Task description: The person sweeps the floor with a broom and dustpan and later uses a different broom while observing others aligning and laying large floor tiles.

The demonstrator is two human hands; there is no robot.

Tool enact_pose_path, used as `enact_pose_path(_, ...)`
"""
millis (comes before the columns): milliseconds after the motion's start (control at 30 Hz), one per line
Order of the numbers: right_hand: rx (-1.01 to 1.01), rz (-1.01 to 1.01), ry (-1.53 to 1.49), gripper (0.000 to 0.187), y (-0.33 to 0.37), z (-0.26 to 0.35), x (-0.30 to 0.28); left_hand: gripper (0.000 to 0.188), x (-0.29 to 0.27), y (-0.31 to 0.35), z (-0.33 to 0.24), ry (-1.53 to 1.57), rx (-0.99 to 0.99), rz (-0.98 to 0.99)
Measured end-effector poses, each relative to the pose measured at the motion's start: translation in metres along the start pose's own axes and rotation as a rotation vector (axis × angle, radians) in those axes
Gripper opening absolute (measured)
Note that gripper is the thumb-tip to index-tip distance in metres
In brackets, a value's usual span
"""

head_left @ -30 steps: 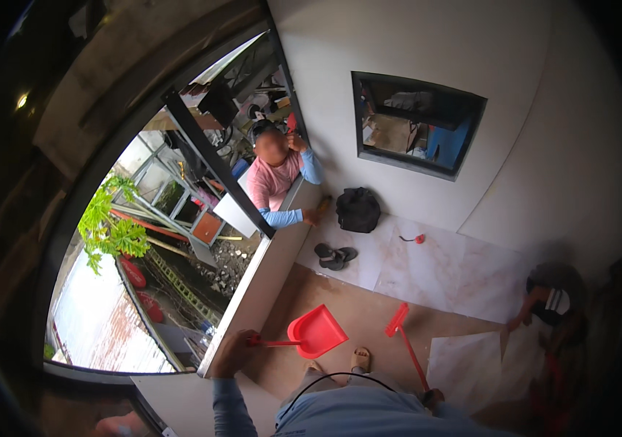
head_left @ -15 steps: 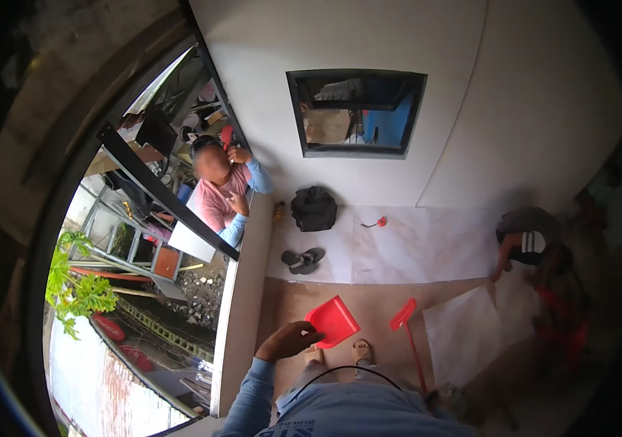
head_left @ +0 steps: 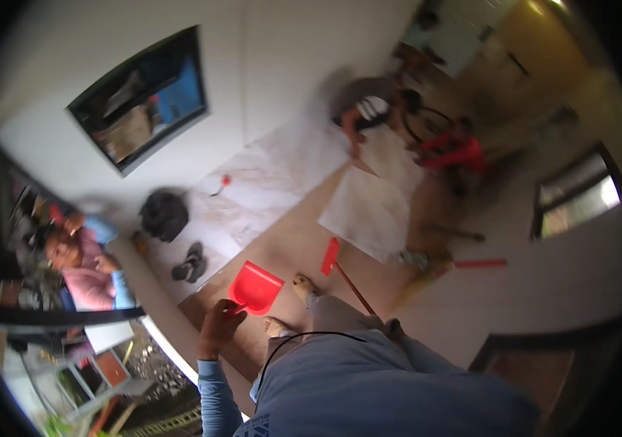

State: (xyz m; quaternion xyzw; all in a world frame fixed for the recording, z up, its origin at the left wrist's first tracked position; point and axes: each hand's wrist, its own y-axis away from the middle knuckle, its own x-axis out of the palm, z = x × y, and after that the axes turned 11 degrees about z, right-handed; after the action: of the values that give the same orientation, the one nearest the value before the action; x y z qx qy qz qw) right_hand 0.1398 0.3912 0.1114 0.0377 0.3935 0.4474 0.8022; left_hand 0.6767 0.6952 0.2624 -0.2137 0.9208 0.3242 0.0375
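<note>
Red dustpan, near, over brown floor. Head view: has swung rightward; crouching person and person in red, far right, now show more fully. Both tools remain carried, so handling seems unbroken. Left hand curled closed round dustpan's handle. Right hand, dark, partly hidden, appears wrapped round handle of red broom, right of dustpan; tightness cannot be told.

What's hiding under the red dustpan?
Brown floor shows around the red dustpan, which the left hand holds. Whatever is directly underneath can't be seen, because the pan covers it.
</note>
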Motion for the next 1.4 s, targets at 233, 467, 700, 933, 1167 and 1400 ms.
enact_pose_path(233, 0.363, 0.203, 0.243, 0.030, 0.073, -0.051, 0.009, 0.032, 0.008, -0.017, -0.001, -0.190, 0.168, 0.051)
enact_pose_path(467, 0.615, 0.301, -0.572, 0.020, 0.034, -0.021, -0.018, 0.031, 0.032, -0.004, -0.013, -0.239, 0.141, -0.029)
enact_pose_path(700, 0.232, 0.397, 0.074, 0.022, 0.033, -0.134, -0.037, 0.032, 0.092, -0.017, -0.033, -0.263, 0.136, 0.004)
enact_pose_path(933, 0.145, 0.421, 0.443, 0.028, 0.063, -0.169, -0.096, 0.030, 0.186, -0.043, -0.073, -0.297, 0.225, 0.011)
enact_pose_path(1167, 0.892, 0.189, -0.315, 0.026, 0.064, -0.170, -0.189, 0.029, 0.289, -0.063, -0.122, -0.415, 0.190, 0.049)
enact_pose_path(1400, 0.942, 0.289, -0.090, 0.030, 0.069, -0.255, -0.276, 0.031, 0.413, -0.103, -0.170, -0.452, 0.112, 0.215)
